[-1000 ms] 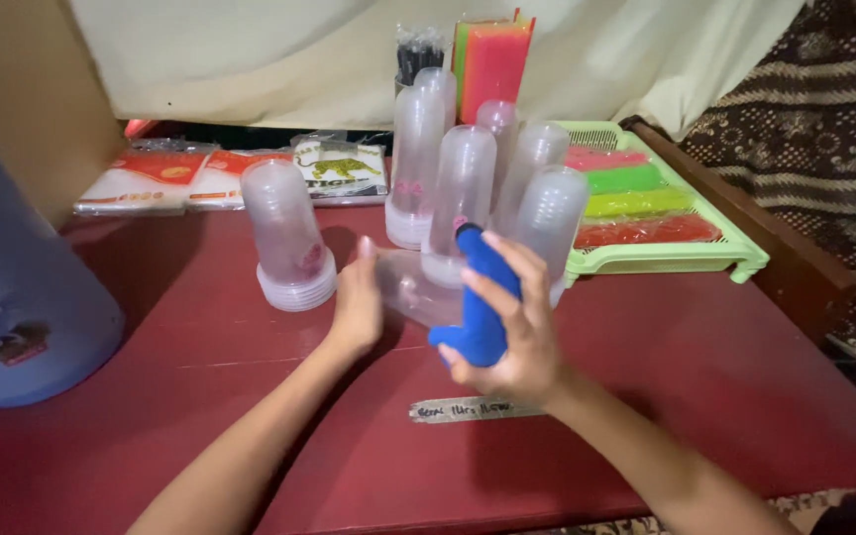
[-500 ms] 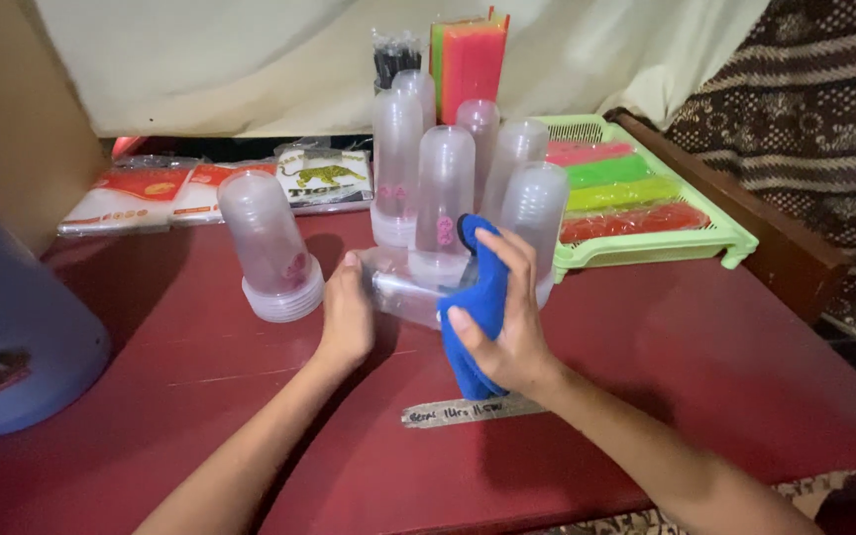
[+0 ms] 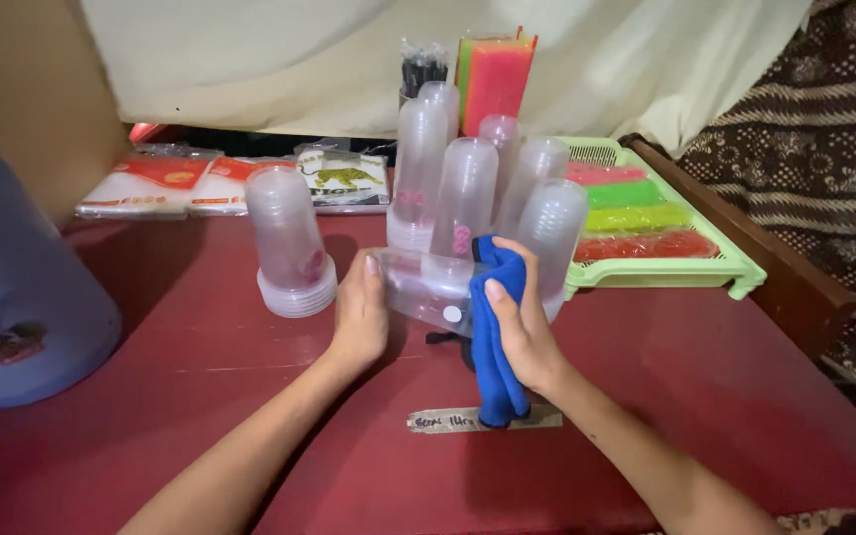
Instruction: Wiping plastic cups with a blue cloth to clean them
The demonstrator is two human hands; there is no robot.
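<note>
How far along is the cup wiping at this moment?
Seemingly done: one stack of clear cups stands upturned, apart on the red table. In hand: the left hand steadies a clear cup on its side while the right hand presses a blue cloth against it. Possibly left: the cluster of upturned stacks behind; cannot tell which are wiped.

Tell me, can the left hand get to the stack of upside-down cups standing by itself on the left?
Probably yes. The lone cup stack stands just up-left of the left hand with only bare red table between them. But that hand is holding a clear cup now.
</note>
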